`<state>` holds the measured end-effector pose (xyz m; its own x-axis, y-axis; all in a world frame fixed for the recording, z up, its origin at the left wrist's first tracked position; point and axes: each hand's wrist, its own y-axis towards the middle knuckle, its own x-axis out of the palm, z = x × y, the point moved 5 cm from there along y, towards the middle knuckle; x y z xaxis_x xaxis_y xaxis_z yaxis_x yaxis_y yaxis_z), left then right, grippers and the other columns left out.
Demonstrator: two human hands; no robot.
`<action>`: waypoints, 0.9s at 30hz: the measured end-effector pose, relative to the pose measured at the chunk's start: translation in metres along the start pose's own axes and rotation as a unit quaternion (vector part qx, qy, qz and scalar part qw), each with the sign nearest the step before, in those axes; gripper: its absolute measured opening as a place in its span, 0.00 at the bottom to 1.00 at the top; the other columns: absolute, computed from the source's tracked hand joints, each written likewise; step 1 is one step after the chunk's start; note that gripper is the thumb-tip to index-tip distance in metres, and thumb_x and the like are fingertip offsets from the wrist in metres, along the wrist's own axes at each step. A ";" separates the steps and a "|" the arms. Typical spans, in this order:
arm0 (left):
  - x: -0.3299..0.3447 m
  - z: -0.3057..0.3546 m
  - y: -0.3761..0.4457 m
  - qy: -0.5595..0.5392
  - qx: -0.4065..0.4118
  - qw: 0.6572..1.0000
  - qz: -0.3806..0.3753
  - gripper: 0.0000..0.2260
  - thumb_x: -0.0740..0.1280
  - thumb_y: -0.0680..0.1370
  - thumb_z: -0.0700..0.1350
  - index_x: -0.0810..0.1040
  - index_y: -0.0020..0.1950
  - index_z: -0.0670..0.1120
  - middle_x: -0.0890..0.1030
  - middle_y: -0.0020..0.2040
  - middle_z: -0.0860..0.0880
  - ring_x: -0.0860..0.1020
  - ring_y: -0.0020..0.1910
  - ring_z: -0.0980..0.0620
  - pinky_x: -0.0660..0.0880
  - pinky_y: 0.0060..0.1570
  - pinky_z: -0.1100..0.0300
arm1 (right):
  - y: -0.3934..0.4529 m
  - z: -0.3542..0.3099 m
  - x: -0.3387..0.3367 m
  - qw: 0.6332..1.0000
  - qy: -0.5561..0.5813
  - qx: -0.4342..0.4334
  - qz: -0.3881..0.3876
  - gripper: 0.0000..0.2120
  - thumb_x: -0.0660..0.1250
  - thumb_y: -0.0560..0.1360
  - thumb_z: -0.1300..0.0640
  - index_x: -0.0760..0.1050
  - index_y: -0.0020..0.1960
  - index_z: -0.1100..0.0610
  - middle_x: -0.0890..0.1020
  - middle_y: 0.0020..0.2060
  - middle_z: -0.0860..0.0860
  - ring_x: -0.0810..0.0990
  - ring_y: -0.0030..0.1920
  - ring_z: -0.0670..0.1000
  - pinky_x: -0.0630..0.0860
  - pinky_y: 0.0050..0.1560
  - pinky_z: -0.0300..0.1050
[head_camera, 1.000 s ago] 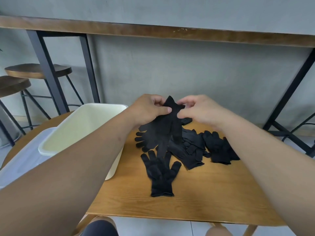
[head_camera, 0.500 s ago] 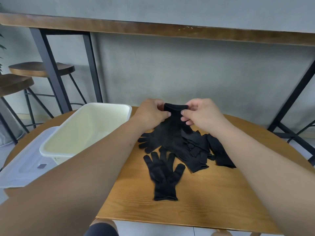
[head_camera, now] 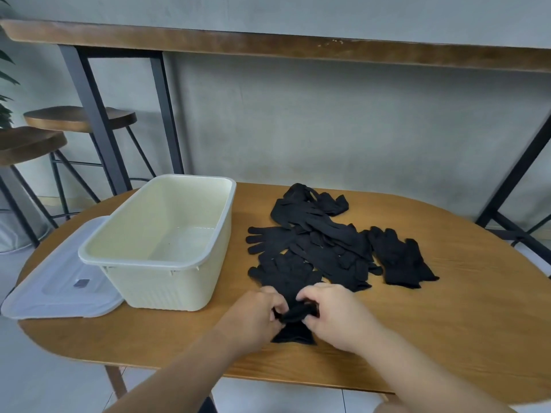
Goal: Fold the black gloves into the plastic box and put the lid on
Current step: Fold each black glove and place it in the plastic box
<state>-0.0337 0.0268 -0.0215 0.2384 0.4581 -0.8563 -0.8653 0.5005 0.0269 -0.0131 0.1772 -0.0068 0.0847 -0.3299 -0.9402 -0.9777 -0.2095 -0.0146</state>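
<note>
A pile of black gloves (head_camera: 325, 242) lies on the wooden table (head_camera: 447, 323), right of a cream plastic box (head_camera: 161, 281) that stands open with nothing inside. A translucent lid (head_camera: 56, 290) lies flat to the left of the box. Near the table's front edge my left hand (head_camera: 256, 314) and my right hand (head_camera: 337, 311) both pinch the cuff end of one black glove (head_camera: 293, 326) that lies flat, fingers pointing away into the pile. One more glove (head_camera: 402, 260) lies apart at the right of the pile.
A tall wooden counter (head_camera: 268, 46) on black metal legs runs behind the table against a grey wall. Two round wooden stools (head_camera: 80, 117) stand at the far left. A black leg frame (head_camera: 512, 186) rises at the right.
My hands dropped from the far glove they held up and came back to the near glove's cuff. The far glove now lies on the pile. The view tilted down and back.
</note>
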 end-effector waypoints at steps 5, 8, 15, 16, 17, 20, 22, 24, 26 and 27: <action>0.005 -0.003 -0.004 -0.013 0.009 1.000 0.010 0.12 0.72 0.74 0.49 0.79 0.57 0.52 0.72 0.50 0.59 0.74 0.45 0.58 0.69 0.44 0.70 | -0.003 -0.007 0.007 0.994 -0.059 -0.080 0.046 0.16 0.62 0.78 0.46 0.76 0.65 0.43 0.77 0.56 0.42 0.71 0.59 0.45 0.68 0.56 0.38; 0.005 -0.003 -0.006 -0.004 0.008 1.000 0.014 0.16 0.72 0.75 0.51 0.76 0.61 0.55 0.70 0.53 0.60 0.73 0.46 0.59 0.68 0.44 0.72 | -0.005 -0.008 0.009 0.990 -0.073 -0.106 0.059 0.16 0.61 0.80 0.46 0.77 0.65 0.45 0.78 0.56 0.43 0.71 0.58 0.46 0.67 0.58 0.39; 0.008 -0.003 -0.010 -0.011 0.005 1.000 0.021 0.12 0.71 0.75 0.50 0.76 0.57 0.53 0.68 0.52 0.61 0.72 0.44 0.59 0.68 0.43 0.72 | -0.015 -0.011 0.016 0.989 -0.076 -0.116 0.058 0.16 0.58 0.80 0.46 0.80 0.61 0.46 0.77 0.52 0.42 0.71 0.55 0.45 0.73 0.51 0.38; 0.008 -0.003 -0.010 -0.013 0.002 1.000 0.022 0.10 0.71 0.75 0.51 0.77 0.55 0.53 0.68 0.52 0.61 0.72 0.44 0.60 0.68 0.42 0.72 | -0.016 -0.010 0.015 0.989 -0.074 -0.113 0.060 0.16 0.58 0.81 0.45 0.80 0.61 0.46 0.77 0.53 0.42 0.71 0.55 0.44 0.72 0.51 0.38; 0.007 -0.004 -0.011 -0.016 0.002 1.000 0.023 0.10 0.71 0.75 0.51 0.77 0.54 0.52 0.68 0.52 0.61 0.72 0.45 0.60 0.67 0.42 0.72 | -0.015 -0.009 0.014 0.989 -0.073 -0.109 0.062 0.16 0.58 0.81 0.45 0.80 0.61 0.46 0.77 0.53 0.42 0.71 0.56 0.44 0.72 0.52 0.38; 0.008 -0.005 -0.012 -0.018 0.007 1.000 0.015 0.10 0.71 0.75 0.52 0.78 0.54 0.53 0.69 0.54 0.62 0.72 0.47 0.61 0.69 0.45 0.71 | -0.015 -0.007 0.014 0.990 -0.074 -0.105 0.054 0.16 0.58 0.80 0.43 0.79 0.61 0.45 0.76 0.53 0.42 0.71 0.56 0.44 0.72 0.52 0.38; 0.010 -0.006 -0.013 -0.017 0.009 1.000 0.007 0.10 0.70 0.75 0.53 0.77 0.55 0.54 0.68 0.55 0.62 0.73 0.49 0.61 0.70 0.47 0.70 | -0.017 -0.009 0.014 0.989 -0.079 -0.113 0.054 0.17 0.58 0.80 0.42 0.80 0.61 0.46 0.76 0.52 0.43 0.71 0.56 0.45 0.72 0.52 0.39; 0.010 -0.006 -0.013 -0.016 0.009 1.000 0.004 0.11 0.71 0.75 0.53 0.77 0.56 0.55 0.68 0.55 0.63 0.73 0.51 0.62 0.71 0.47 0.70 | -0.020 -0.012 0.017 0.984 -0.103 -0.129 0.060 0.16 0.58 0.81 0.44 0.81 0.59 0.48 0.76 0.51 0.44 0.72 0.54 0.46 0.73 0.51 0.40; 0.011 -0.007 -0.014 -0.018 0.008 1.000 0.005 0.11 0.71 0.75 0.53 0.77 0.56 0.55 0.68 0.56 0.64 0.73 0.52 0.62 0.71 0.47 0.71 | -0.023 -0.014 0.020 0.979 -0.126 -0.142 0.073 0.14 0.59 0.80 0.46 0.82 0.54 0.49 0.77 0.46 0.45 0.73 0.50 0.46 0.73 0.47 0.40; 0.011 -0.008 -0.014 -0.019 0.008 1.000 0.006 0.11 0.71 0.75 0.53 0.77 0.56 0.55 0.68 0.56 0.64 0.73 0.52 0.62 0.71 0.47 0.71 | -0.024 -0.015 0.021 0.977 -0.133 -0.143 0.081 0.12 0.61 0.79 0.47 0.82 0.51 0.49 0.77 0.44 0.44 0.73 0.47 0.46 0.73 0.45 0.39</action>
<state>-0.0227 0.0195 -0.0352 0.2448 0.4911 -0.8360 -0.8606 0.5071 0.0459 0.0149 0.1619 -0.0214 -0.1577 -0.1364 -0.9780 -0.8768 -0.4362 0.2022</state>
